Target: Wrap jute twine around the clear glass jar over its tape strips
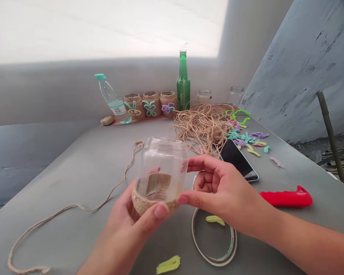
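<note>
Both hands hold a clear glass jar (161, 168) above the grey table (74, 172). My left hand (123, 225) cups it from below, with the thumb pressed on the jute twine wound around its base (140, 204). My right hand (218, 191) grips its right side with fingers and thumb. A brown patch shows through the glass. A loose twine strand (74, 208) runs across the table to the left. Behind my right hand lies a tangled twine heap (203, 128).
A smartphone (237, 158), a red plastic handle (286, 198), a tape ring (215, 240) and pipe-cleaner shapes (243, 139) lie on the table. Along the back stand a green glass bottle (183, 84), a water bottle (111, 99) and twine-wrapped jars (151, 104).
</note>
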Demonstrator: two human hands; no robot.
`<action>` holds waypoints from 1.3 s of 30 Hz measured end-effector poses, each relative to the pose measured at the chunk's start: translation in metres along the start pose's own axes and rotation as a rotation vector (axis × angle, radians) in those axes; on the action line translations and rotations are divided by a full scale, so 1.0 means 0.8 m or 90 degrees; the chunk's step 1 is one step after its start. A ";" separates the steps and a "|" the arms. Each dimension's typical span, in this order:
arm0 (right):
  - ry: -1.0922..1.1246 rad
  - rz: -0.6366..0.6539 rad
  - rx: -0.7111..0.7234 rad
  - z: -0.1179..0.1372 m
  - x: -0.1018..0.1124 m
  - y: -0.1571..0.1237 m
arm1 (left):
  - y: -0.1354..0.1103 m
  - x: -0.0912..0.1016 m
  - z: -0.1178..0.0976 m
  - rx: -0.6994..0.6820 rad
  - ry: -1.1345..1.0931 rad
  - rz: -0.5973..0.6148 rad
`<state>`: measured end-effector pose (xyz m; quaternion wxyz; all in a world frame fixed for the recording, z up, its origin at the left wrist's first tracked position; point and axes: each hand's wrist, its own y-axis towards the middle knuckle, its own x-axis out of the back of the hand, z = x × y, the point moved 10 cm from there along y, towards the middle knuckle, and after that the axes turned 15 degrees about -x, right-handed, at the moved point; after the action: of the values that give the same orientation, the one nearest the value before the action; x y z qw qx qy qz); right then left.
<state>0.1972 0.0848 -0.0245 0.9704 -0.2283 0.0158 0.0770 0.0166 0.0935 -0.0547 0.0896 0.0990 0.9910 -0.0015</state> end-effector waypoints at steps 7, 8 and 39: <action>-0.034 0.010 0.074 0.017 0.000 -0.013 | 0.003 -0.009 -0.008 0.018 -0.135 -0.014; -0.051 0.014 0.078 0.019 -0.001 -0.013 | 0.004 -0.014 -0.012 0.012 -0.154 0.001; -0.053 0.057 0.043 0.013 -0.009 -0.013 | 0.003 -0.016 -0.015 0.043 -0.193 -0.038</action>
<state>0.1919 0.0795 -0.0100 0.9730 -0.1908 -0.0113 0.1294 0.0274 0.0939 -0.0402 0.2345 0.0709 0.9681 -0.0525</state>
